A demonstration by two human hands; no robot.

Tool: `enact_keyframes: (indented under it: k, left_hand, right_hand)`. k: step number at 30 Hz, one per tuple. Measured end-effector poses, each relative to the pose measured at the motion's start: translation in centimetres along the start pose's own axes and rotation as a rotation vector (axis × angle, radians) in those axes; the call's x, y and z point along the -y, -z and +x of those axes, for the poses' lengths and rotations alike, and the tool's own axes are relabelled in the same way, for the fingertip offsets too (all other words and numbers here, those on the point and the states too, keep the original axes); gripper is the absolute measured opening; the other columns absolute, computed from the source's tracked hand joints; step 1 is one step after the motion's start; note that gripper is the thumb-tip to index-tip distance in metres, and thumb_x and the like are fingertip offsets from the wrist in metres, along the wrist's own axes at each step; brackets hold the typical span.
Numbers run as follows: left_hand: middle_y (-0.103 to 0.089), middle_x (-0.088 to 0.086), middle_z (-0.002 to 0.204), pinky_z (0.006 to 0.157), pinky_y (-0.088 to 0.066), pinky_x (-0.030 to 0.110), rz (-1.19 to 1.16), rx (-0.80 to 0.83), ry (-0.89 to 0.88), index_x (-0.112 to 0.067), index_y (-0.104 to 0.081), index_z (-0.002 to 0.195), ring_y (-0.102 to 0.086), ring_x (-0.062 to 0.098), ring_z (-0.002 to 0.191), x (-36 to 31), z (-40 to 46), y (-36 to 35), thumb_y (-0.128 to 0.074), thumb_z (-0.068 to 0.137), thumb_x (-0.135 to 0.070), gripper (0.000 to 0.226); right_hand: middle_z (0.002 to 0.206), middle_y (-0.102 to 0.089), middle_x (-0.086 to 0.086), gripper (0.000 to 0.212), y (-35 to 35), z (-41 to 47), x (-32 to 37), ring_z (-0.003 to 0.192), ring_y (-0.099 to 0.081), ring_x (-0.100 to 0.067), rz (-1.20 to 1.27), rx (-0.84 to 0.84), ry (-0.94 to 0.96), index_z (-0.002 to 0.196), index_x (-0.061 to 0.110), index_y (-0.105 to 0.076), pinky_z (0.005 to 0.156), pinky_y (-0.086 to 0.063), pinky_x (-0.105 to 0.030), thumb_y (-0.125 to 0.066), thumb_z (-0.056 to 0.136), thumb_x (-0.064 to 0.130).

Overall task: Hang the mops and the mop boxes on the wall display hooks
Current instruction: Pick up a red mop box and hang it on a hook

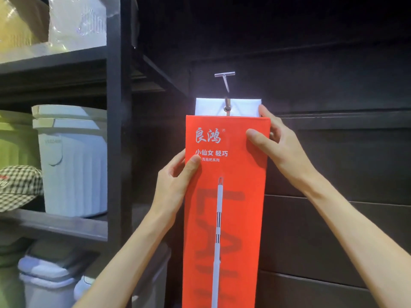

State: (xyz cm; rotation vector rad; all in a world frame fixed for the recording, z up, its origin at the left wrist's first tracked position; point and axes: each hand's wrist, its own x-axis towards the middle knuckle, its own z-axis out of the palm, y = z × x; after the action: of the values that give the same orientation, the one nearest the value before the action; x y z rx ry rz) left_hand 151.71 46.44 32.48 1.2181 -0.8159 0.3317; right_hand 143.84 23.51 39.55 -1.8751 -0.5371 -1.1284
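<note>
Mop box [224, 218] stands upright against the dark wall panel [333, 152], long axis vertical, running from the hook down past the bottom of the view. Its white top flap [242, 106] sits just under the metal display hook [225, 85]; the hook's prong appears to pass through the flap's hole, though you cannot tell whether it is fully seated.

Your left hand [175, 183] is on the box's left edge, below the brand lettering, thumb across the red front, the other fingers hidden behind. Your right hand [275, 143] is higher, at the top right corner: thumb pressed on the front, fingers [264, 112] wrapped behind the edge and reaching up beside the flap. Both hands are closed on the box, pinching it between thumb and fingers.

The right hand is the nearer one to the hook; the flap lies just above and inward of its fingertips.

Judgement: the next move turns on flap-to-hook alignment. The box probably needs to settle straight down before you let go; a tilt could slip the flap off the prong.

To the left, shelves [66, 227] hold white bins [73, 163].
</note>
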Motion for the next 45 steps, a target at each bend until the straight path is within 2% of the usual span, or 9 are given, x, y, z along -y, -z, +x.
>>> enact_keyframes:
  k: [8, 13, 15, 21, 24, 28, 33, 42, 45]
  left_hand:
    - [-0.077, 0.000, 0.123, 0.104, -0.057, 0.052, -0.011, 0.040, 0.040, -0.021, -0.070, 0.131, -0.075, 0.022, 0.114, 3.3, 2.7, -1.2, -0.067, 0.095, -0.047, 0.045]
    - [-0.077, -0.002, 0.124, 0.104, -0.057, 0.053, -0.015, 0.037, 0.070, -0.025, -0.070, 0.132, -0.074, 0.021, 0.115, 6.2, 4.9, -2.3, -0.070, 0.094, -0.050, 0.046]
    - [-0.077, -0.004, 0.124, 0.104, -0.057, 0.052, -0.012, 0.035, 0.074, -0.027, -0.070, 0.132, -0.074, 0.018, 0.116, 7.3, 5.8, -2.7, -0.069, 0.093, -0.053, 0.047]
    - [-0.077, -0.007, 0.122, 0.104, -0.058, 0.045, -0.013, 0.058, 0.113, -0.029, -0.069, 0.133, -0.074, 0.013, 0.113, 10.4, 8.4, -4.0, -0.066, 0.096, -0.053, 0.044]
    - [-0.077, -0.009, 0.121, 0.101, -0.060, 0.043, 0.005, 0.057, 0.150, -0.031, -0.067, 0.135, -0.075, 0.011, 0.109, 11.8, 9.9, -4.6, -0.065, 0.096, -0.057, 0.047]
    - [-0.078, -0.012, 0.117, 0.097, -0.061, 0.036, 0.042, 0.045, 0.164, -0.035, -0.068, 0.134, -0.076, 0.005, 0.103, 13.5, 11.8, -5.3, -0.063, 0.097, -0.058, 0.044]
    - [-0.078, -0.010, 0.119, 0.096, -0.062, 0.035, 0.070, 0.056, 0.164, -0.031, -0.063, 0.138, -0.077, 0.005, 0.102, 15.5, 13.4, -5.8, -0.060, 0.098, -0.060, 0.049]
    - [-0.077, -0.010, 0.119, 0.093, -0.062, 0.030, 0.064, 0.055, 0.156, -0.031, -0.059, 0.142, -0.076, 0.005, 0.102, 16.6, 13.8, -6.0, -0.056, 0.099, -0.063, 0.054]
    - [-0.075, -0.011, 0.124, 0.101, -0.060, 0.041, 0.102, 0.025, 0.154, -0.034, -0.058, 0.143, -0.075, 0.006, 0.107, 16.4, 13.5, -6.2, -0.054, 0.096, -0.071, 0.060]
  right_hand:
    - [0.143, -0.048, 0.027, 0.085, 0.5, 1.2, -3.4, 0.120, -0.058, 0.019, -0.061, 0.022, -0.047, 0.163, 0.030, -0.037, 0.094, -0.048, -0.005, -0.075, 0.090, 0.048]
    - [0.139, -0.047, 0.032, 0.051, 0.8, 2.3, -5.1, 0.121, -0.055, 0.022, -0.106, 0.062, -0.093, 0.124, 0.078, -0.045, 0.093, -0.046, -0.002, -0.070, 0.088, 0.053]
    - [0.136, -0.046, 0.033, 0.048, 0.9, 2.7, -6.0, 0.120, -0.054, 0.023, -0.113, 0.083, -0.118, 0.114, 0.086, -0.046, 0.093, -0.045, -0.002, -0.070, 0.087, 0.054]
    - [0.139, -0.049, 0.011, 0.054, 1.4, 4.5, -10.2, 0.107, -0.055, 0.029, -0.147, 0.104, -0.161, 0.129, 0.072, -0.037, 0.083, -0.042, 0.004, -0.069, 0.100, 0.039]
    - [0.145, -0.043, 0.010, 0.062, 1.8, 5.6, -12.5, 0.108, -0.051, 0.032, -0.181, 0.106, -0.209, 0.146, 0.062, -0.030, 0.085, -0.043, 0.001, -0.068, 0.100, 0.045]
    - [0.151, -0.037, 0.013, 0.087, 2.0, 6.7, -15.0, 0.131, -0.050, 0.002, -0.210, 0.122, -0.249, 0.167, 0.038, -0.019, 0.109, -0.041, -0.022, -0.067, 0.096, 0.054]
    - [0.157, -0.037, 0.004, 0.096, 1.9, 7.5, -17.5, 0.140, -0.051, -0.014, -0.201, 0.117, -0.281, 0.168, 0.040, -0.016, 0.117, -0.044, -0.038, -0.068, 0.090, 0.063]
    - [0.153, -0.037, 0.010, 0.089, 1.8, 7.8, -18.8, 0.134, -0.050, -0.008, -0.195, 0.088, -0.275, 0.168, 0.039, -0.016, 0.108, -0.042, -0.026, -0.066, 0.097, 0.056]
    - [0.162, -0.039, 0.009, 0.091, 1.7, 7.6, -18.3, 0.138, -0.051, -0.006, -0.217, 0.089, -0.270, 0.168, 0.037, -0.020, 0.111, -0.042, -0.027, -0.069, 0.095, 0.061]
